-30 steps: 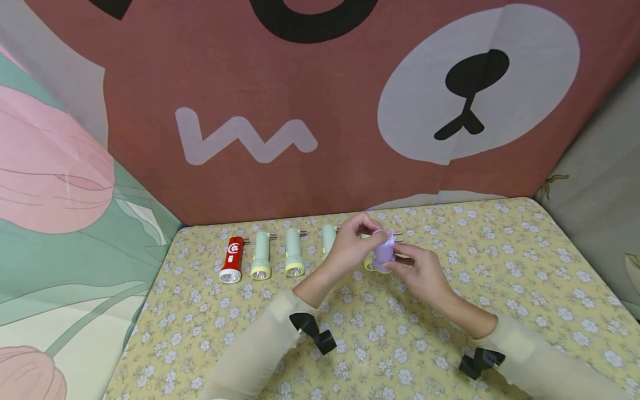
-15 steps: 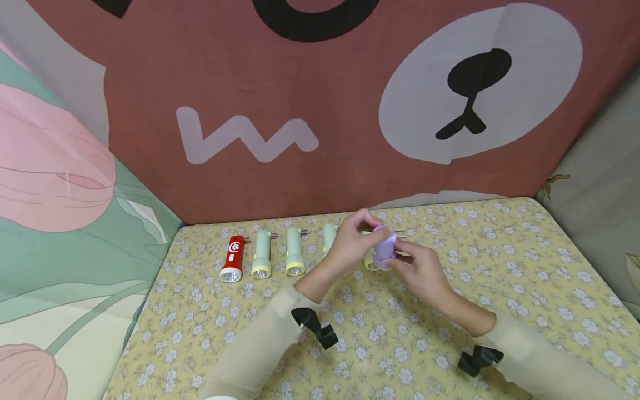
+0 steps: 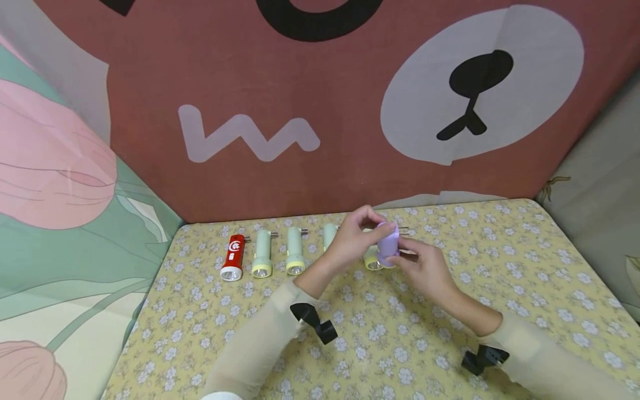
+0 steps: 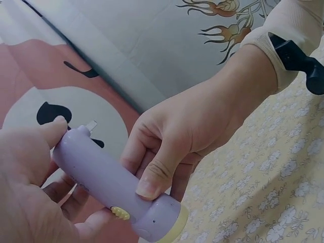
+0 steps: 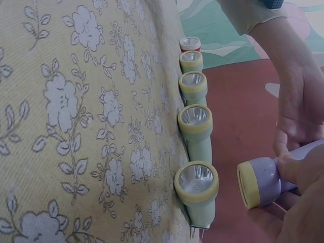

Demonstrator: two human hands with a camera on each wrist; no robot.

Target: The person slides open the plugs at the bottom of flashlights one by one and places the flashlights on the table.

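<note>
Both hands hold a purple flashlight [image 3: 388,248] above the far half of the table. My left hand [image 3: 350,239] grips its tail end, where metal plug prongs [image 4: 91,125] stick out. Close to the pale yellow head rim [image 4: 174,227], my right hand [image 3: 426,269] pinches the body between thumb and fingers. A yellow ribbed switch [image 4: 120,213] shows on the flashlight's side in the left wrist view. Directly behind it, partly hidden, lies a green flashlight [image 3: 371,261] with a yellow rim.
To the left, a red flashlight [image 3: 234,256] and several green ones, among them one flashlight [image 3: 262,253] beside the red, lie in a row, lenses toward me. A flowered yellow cloth [image 3: 370,344] covers the table. A printed fabric backdrop [image 3: 300,183] rises behind it.
Both hands and the purple flashlight have shifted slightly right and away from me. The grip looks much the same, and the row of flashlights lies as before.
</note>
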